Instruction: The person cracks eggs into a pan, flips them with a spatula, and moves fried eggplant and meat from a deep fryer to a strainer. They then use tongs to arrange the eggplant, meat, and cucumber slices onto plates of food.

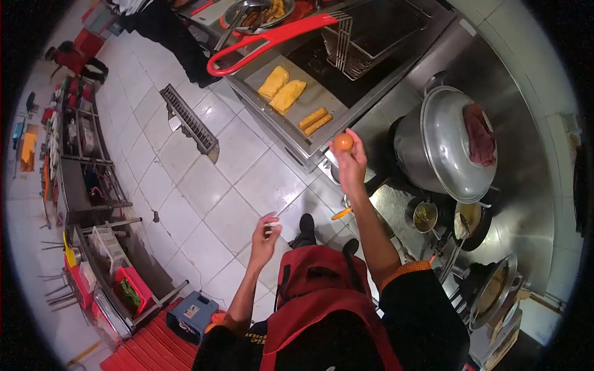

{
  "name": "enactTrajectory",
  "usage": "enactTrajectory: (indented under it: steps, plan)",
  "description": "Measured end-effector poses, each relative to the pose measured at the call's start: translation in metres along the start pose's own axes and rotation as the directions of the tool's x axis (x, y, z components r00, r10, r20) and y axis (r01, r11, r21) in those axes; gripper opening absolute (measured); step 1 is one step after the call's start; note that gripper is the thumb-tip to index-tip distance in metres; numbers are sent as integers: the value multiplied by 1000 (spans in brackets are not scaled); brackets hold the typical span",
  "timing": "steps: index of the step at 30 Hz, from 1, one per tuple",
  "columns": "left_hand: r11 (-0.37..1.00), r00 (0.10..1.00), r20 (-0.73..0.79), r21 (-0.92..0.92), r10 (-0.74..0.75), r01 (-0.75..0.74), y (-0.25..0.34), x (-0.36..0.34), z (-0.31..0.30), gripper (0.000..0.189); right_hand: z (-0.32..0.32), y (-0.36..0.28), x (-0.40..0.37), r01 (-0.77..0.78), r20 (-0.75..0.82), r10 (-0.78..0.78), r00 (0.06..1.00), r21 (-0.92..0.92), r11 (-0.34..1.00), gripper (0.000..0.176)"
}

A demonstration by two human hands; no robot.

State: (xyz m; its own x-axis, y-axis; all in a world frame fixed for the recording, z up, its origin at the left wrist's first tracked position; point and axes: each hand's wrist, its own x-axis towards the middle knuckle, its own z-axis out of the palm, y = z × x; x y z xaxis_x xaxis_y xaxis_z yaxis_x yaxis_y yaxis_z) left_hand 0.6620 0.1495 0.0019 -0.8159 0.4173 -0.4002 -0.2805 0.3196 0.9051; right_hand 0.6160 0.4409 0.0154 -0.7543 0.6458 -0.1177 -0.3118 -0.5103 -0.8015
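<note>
A brown egg (344, 142) is held up in the fingers of my right hand (351, 167), just past the front corner of the steel fryer (307, 147). My left hand (265, 240) hangs over the floor in front of my apron, fingers curved and apart, with nothing visible in it. On the fryer's tray, close to my right hand, lie two golden rolls (315, 122) and two flat yellow fried pieces (281, 90). A wire fry basket with a red handle (272, 40) rests over the dark oil well behind them.
To the right stands a large lidded pot (455, 145) with a dark red cloth (479, 135) on its lid. Small pans (425, 216) sit on the stove below it. Steel shelving (80, 179) runs along the left. Another person's dark-clothed legs (179, 43) are beyond the fryer.
</note>
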Motion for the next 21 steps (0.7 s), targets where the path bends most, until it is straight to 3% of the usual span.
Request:
enactTrajectory:
  steps: [1,3,6,7,8,11,12,15,17,18,21]
  plan:
    - [983,985,93,99,145,-154,15,8,9,40,-1,-15,-8,-95,90,78,993,194,976,50]
    - [928,933,77,99,353,-359,61,20,43,33,3,-43,-32,-239,168,188,968,375,896,51]
    - [822,829,23,113,559,-557,129,28,98,50,-7,-71,-73,-137,197,96,976,206,969,55]
    - [665,683,81,172,726,-727,144,33,111,56,-13,-80,-85,-97,192,71,979,133,986,56]
    - [614,627,200,130,753,-779,161,30,123,58,-14,-103,-104,-110,97,113,989,-37,993,57]
    - [466,457,337,59,823,-883,175,16,173,47,-50,-155,-138,50,53,-42,998,-144,988,51]
    - [445,419,398,29,816,-895,176,9,193,49,-75,-164,-149,62,-36,-68,997,-143,988,45]
    - [535,412,549,-76,727,-842,184,-25,260,49,-134,-224,-182,93,-129,-156,979,-401,912,39]
    - [489,323,566,-166,758,-856,182,-41,320,49,-186,-266,-199,98,-174,-207,963,-489,867,35]
    - [451,283,549,-198,786,-870,175,-47,352,47,-205,-295,-207,54,-172,-167,971,-522,851,34]
    - [549,254,662,-282,705,-787,175,-69,434,45,-268,-358,-224,-64,-147,-47,988,-669,741,39]
